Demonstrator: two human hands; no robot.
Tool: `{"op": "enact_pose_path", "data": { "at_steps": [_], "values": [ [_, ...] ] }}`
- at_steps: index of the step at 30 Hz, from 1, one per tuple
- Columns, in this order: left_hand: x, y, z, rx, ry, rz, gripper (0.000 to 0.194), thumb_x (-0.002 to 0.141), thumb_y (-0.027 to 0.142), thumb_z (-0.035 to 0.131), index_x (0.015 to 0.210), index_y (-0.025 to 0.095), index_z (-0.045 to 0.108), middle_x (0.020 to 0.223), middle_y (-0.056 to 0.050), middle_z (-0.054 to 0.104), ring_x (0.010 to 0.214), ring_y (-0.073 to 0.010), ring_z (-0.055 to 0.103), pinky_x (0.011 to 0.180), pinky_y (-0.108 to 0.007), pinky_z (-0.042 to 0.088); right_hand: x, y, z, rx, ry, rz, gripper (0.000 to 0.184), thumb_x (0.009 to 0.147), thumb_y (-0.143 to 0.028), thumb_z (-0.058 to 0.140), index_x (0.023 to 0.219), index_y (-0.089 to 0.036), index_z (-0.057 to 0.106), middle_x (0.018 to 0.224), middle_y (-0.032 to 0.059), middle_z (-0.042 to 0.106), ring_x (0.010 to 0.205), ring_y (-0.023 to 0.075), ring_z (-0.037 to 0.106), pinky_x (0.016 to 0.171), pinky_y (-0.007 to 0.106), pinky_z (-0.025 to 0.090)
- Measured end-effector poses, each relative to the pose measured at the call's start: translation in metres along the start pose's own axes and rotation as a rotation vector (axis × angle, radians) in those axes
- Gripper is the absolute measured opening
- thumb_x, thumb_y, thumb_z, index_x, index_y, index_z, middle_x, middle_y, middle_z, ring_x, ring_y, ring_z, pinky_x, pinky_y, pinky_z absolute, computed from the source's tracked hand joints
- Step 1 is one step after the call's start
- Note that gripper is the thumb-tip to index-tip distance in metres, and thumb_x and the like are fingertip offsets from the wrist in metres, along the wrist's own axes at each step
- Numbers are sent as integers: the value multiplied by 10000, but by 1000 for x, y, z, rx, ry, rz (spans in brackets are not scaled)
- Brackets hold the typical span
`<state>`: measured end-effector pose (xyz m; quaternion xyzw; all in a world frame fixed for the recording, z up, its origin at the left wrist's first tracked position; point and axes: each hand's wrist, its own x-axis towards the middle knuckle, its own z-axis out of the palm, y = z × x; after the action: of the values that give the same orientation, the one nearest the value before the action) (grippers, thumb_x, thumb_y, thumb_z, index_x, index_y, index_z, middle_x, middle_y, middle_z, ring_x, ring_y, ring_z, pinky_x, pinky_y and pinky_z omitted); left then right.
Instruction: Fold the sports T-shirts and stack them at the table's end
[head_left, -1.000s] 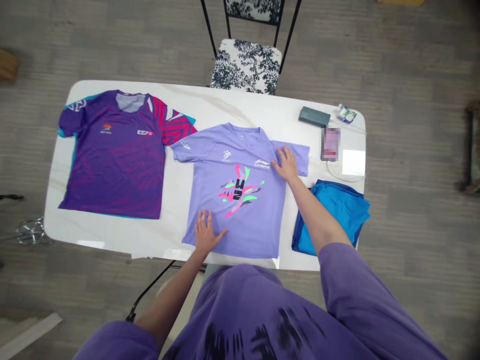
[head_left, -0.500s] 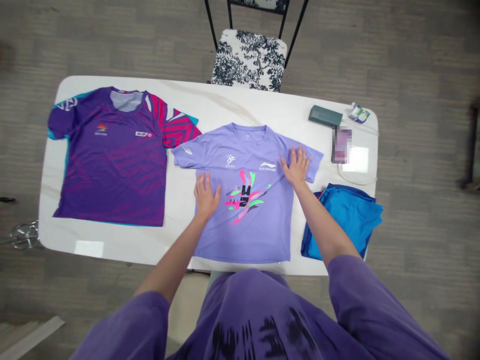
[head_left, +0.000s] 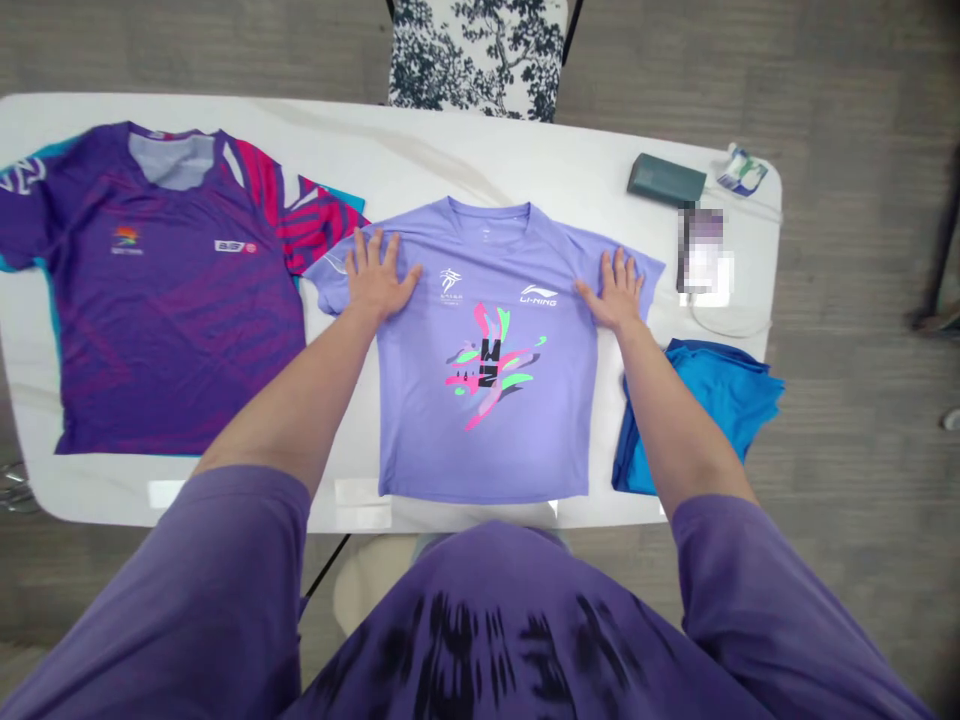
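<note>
A lilac T-shirt [head_left: 487, 420] with a pink, green and black print lies flat, front up, in the middle of the white table [head_left: 450, 170]. My left hand [head_left: 377, 278] rests flat on its left shoulder, fingers spread. On the right shoulder beside the sleeve lies my right hand [head_left: 619, 295], flat too, with the fingers apart. Neither hand grips anything.
A dark purple and pink jersey [head_left: 165, 300] is spread out on the table's left. A folded blue garment [head_left: 705, 410] sits at the right, near the front edge. A dark green case [head_left: 666, 180], a small packet [head_left: 741, 170] and a blurred flat object [head_left: 703, 262] lie at back right. A patterned chair [head_left: 476, 55] stands behind the table.
My left hand slid from the shirt's hem up to its left shoulder. My right hand shifted slightly outward toward the right sleeve. The view moved closer to the table.
</note>
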<state>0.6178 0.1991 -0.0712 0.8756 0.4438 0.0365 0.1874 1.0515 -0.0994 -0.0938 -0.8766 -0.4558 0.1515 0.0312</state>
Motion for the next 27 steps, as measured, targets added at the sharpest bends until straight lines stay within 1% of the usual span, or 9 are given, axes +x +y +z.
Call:
{"op": "enact_pose_path", "data": {
  "at_steps": [2, 5, 11, 13, 15, 18, 22, 24, 27],
  "values": [
    [-29, 15, -11, 14, 77, 47, 857, 1173, 611, 501, 1751, 3, 323, 1881, -223, 198, 1759, -461, 4, 1383, -756, 68, -22, -10, -15, 17, 40, -12, 942, 1134, -690, 342, 1848, -134, 79, 1918, 187, 75, 1776, 422, 30, 1379, 783, 102],
    [-118, 42, -13, 21, 86, 16, 831, 1176, 532, 517, 1825, 107, 220, 1917, -170, 105, 1782, -396, -38, 1442, -652, 99, -103, -41, -24, 68, 104, -59, 909, 1139, -623, 338, 1851, -145, 36, 1920, 176, 76, 1785, 403, -6, 1385, 783, 81],
    [-355, 68, 20, -13, -209, -232, 964, 1081, 580, 589, 1865, 227, 150, 1917, -162, 96, 1773, -406, -30, 1451, -680, 127, -328, -89, 21, 178, -262, -30, 945, 1080, -632, 435, 1866, -246, 78, 1907, 122, 193, 1789, 356, 78, 1432, 707, 159],
    [-408, 69, 27, -33, -274, -250, 1001, 1073, 624, 571, 1869, 279, 73, 1923, -111, 90, 1775, -388, -7, 1462, -653, 142, -376, -88, 34, 175, -347, -9, 952, 1060, -618, 470, 1868, -275, 101, 1906, 101, 204, 1781, 380, 117, 1426, 721, 171],
    [-440, 70, 28, -46, -330, -237, 1032, 1060, 663, 568, 1865, 320, 20, 1922, -76, 107, 1776, -372, 20, 1464, -647, 153, -403, -83, 39, 167, -387, -4, 945, 1047, -590, 498, 1866, -298, 128, 1906, 84, 208, 1774, 402, 137, 1420, 741, 175],
    [-462, 76, 22, -53, -347, -220, 1054, 1042, 697, 582, 1862, 343, 22, 1918, -68, 137, 1778, -359, 45, 1459, -653, 160, -416, -82, 32, 168, -382, -15, 936, 1038, -587, 516, 1861, -317, 160, 1906, 77, 212, 1770, 414, 151, 1414, 757, 179],
    [-456, 80, 0, -75, -303, -200, 1040, 1043, 692, 580, 1867, 287, 94, 1912, -130, 147, 1781, -371, 61, 1444, -653, 175, -425, -102, 11, 171, -313, -35, 955, 1043, -635, 500, 1858, -267, 164, 1906, 113, 205, 1774, 405, 140, 1424, 743, 162],
    [-435, 67, -18, -88, -262, -189, 1002, 1063, 653, 555, 1865, 227, 130, 1904, -179, 166, 1782, -379, 63, 1440, -650, 164, -434, -123, 3, 165, -276, -31, 940, 1046, -616, 499, 1859, -283, 163, 1904, 103, 219, 1775, 390, 147, 1435, 723, 151],
    [-374, 24, -54, -87, -143, -174, 941, 1098, 596, 499, 1852, 147, 159, 1895, -222, 178, 1788, -376, 41, 1439, -634, 123, -457, -168, -1, 164, -232, -14, 900, 1053, -560, 498, 1856, -323, 167, 1890, 94, 266, 1768, 382, 193, 1432, 728, 163]
  ]
}}
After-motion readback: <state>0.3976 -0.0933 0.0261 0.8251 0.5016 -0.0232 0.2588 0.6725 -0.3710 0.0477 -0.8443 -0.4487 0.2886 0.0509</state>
